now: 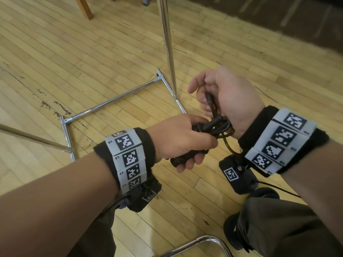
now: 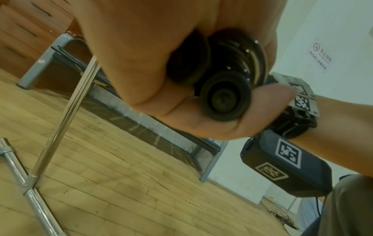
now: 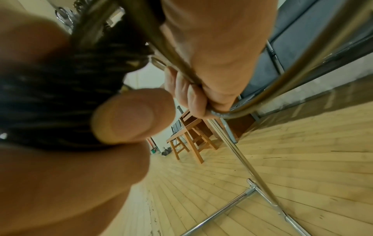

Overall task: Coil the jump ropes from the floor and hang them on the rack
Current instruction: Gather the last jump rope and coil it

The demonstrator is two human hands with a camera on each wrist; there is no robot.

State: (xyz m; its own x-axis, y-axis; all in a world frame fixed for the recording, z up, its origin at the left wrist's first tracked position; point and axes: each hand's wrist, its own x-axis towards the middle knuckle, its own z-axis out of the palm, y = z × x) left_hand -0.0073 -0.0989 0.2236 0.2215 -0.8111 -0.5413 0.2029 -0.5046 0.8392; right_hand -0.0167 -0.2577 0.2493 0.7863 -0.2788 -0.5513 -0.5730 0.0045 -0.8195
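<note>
My left hand [image 1: 182,140] grips a black jump rope bundle [image 1: 209,127], its coils and both handles gathered in the fist. From the left wrist view the round handle ends [image 2: 226,97] face the camera between my curled fingers. My right hand [image 1: 220,93] is just above and right of the bundle, fingers curled round a loop of the rope's cord [image 1: 210,101]. In the right wrist view that cord [image 3: 173,63] runs through the fist and curves away to the right. The chrome rack's upright pole [image 1: 168,41] stands just behind both hands.
The rack's chrome base bars [image 1: 111,100] lie on the wooden floor [image 1: 74,52] ahead and to the left. A curved chrome tube [image 1: 202,240] sits near my legs at the bottom. A wooden stool [image 3: 189,137] and a dark bench [image 2: 141,111] stand farther off.
</note>
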